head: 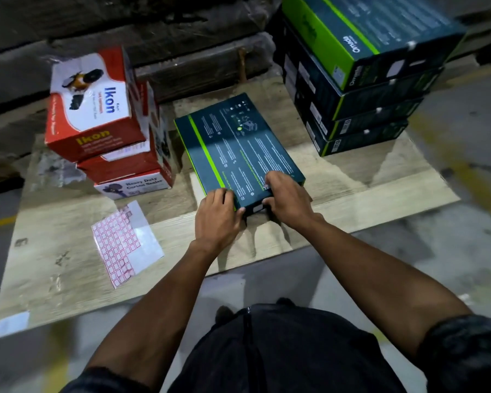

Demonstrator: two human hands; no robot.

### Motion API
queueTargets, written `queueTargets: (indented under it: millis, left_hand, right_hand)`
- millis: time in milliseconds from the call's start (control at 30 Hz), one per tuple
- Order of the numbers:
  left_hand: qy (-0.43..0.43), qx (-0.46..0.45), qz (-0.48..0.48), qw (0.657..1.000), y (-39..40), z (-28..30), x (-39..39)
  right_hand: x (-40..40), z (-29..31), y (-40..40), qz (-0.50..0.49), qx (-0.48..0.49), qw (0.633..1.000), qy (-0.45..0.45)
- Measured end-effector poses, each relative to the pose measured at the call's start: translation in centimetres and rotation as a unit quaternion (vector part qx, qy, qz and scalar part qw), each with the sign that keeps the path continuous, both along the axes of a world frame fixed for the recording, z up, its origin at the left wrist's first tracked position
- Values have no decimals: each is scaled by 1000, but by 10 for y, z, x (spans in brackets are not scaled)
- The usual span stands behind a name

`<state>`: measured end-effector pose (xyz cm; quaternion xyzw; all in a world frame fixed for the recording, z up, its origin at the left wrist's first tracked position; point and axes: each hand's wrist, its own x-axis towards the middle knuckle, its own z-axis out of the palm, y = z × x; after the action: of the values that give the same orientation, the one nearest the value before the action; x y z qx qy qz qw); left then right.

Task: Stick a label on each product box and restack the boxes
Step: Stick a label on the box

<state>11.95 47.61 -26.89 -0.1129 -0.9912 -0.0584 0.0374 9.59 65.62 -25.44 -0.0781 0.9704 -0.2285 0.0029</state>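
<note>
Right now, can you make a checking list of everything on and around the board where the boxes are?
Surface: pale wooden board lying on the floor.
Job's things: dark box flat on the board; label sheet at its left; dark box stack at far right.
Clutter: red and white boxes stacked at far left.
Grippers: left hand and right hand grip the dark box's near end.
Cables: nothing seen.
Surroundings: grey floor with yellow lines; wrapped goods behind.
</note>
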Motion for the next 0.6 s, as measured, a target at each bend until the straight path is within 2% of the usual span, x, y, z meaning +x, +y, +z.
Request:
queueTargets:
  millis: [133, 233, 333, 433, 600]
  left_hand:
    - [-2, -15, 4, 1000, 5, 0, -1]
    - [-5, -42, -3, 999, 5, 2, -4]
    - [-11, -57, -21, 998, 3, 7, -9]
    - [-35, -45, -61, 997, 2, 8, -19]
    - [-78, -60, -100, 990, 6, 7, -30]
  right_hand:
    - [14, -7, 5, -27, -17, 999, 26]
    - [34, -20, 1, -135, -153, 979, 17]
    - [49, -29, -9, -274, -341, 897, -58]
    - [53, -29, -13, -379, -462, 790, -135]
    - [56, -23, -22, -436, -605, 644, -170]
